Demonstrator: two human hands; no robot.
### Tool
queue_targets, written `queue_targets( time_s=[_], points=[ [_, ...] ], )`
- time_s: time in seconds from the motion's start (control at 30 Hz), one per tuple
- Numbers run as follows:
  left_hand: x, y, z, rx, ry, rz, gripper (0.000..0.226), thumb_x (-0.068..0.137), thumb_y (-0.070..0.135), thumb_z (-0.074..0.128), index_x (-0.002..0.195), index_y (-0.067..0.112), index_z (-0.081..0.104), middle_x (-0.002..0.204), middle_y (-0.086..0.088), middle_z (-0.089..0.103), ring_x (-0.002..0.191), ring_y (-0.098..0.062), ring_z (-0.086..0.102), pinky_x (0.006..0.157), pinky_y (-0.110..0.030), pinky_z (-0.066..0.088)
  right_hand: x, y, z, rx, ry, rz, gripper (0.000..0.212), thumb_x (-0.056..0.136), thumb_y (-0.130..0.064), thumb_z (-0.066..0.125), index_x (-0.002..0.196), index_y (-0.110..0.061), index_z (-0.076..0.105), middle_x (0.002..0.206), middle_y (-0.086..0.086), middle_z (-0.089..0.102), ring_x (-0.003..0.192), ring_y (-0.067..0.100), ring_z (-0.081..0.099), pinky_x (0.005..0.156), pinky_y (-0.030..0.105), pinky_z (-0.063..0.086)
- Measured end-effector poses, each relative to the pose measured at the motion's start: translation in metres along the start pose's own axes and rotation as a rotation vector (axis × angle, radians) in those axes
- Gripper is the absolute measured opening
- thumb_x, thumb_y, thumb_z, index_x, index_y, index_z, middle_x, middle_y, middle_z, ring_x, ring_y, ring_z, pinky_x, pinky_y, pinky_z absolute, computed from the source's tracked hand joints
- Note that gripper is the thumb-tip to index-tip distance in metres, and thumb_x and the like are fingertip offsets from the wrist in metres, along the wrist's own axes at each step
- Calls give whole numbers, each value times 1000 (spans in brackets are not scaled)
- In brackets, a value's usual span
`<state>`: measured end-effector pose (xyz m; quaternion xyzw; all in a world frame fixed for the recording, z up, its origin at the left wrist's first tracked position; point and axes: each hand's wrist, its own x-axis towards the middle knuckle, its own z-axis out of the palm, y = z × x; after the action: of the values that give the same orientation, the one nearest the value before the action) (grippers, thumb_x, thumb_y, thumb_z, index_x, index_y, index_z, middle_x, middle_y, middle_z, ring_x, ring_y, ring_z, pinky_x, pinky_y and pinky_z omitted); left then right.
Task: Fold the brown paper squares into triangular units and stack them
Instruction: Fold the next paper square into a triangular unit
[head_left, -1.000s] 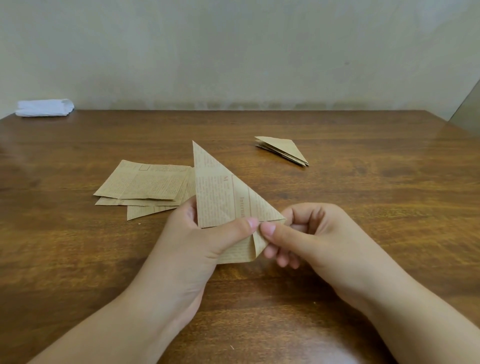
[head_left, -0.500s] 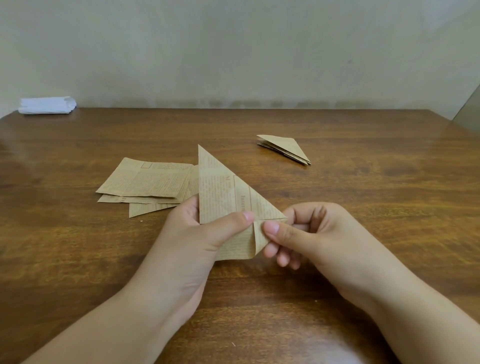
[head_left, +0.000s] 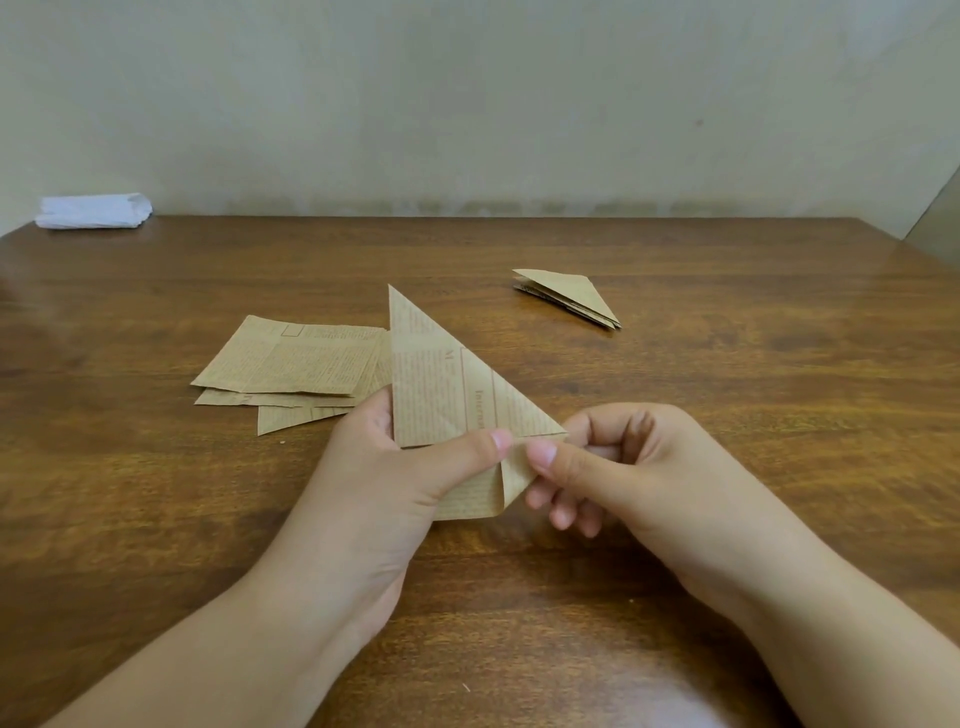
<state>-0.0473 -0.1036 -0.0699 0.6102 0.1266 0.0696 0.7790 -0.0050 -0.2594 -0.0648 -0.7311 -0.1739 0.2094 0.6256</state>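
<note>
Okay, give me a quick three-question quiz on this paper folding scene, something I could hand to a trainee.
1. True or false: both hands hold the same piece of brown paper.
2. Where do the finished triangles lie? A) far right of the held paper B) under the flat squares C) on the white cloth
3. Fill in: the unfolded squares lie to the ___ of the held paper.

Key:
1. True: the left hand and right hand both pinch the folded paper.
2. A: the triangle stack sits there on the table.
3. Left: the flat squares.
</note>
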Motion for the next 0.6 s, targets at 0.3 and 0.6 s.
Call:
queue_targets(
  time_s=[0.3,0.6],
  points=[
    [4,-1,-4,50,-18,-48,38,68,-3,74,101,12,66,89,-6,75,85,-19,72,69,-29,53,0,-2,-3,32,6,53,24,83,-18,66,60,-14,63,59,7,66,49,8,53,46,16,39],
    [6,1,-7,56,-64,-124,39,70,-6,73,103,13,64,91,-7,75,86,-20,72,67,-26,55,-1,-1,-3,59,-24,108,22,82,-18,67,61,-14,67,63,7,68,50,7,55,47,16,41]
  ],
)
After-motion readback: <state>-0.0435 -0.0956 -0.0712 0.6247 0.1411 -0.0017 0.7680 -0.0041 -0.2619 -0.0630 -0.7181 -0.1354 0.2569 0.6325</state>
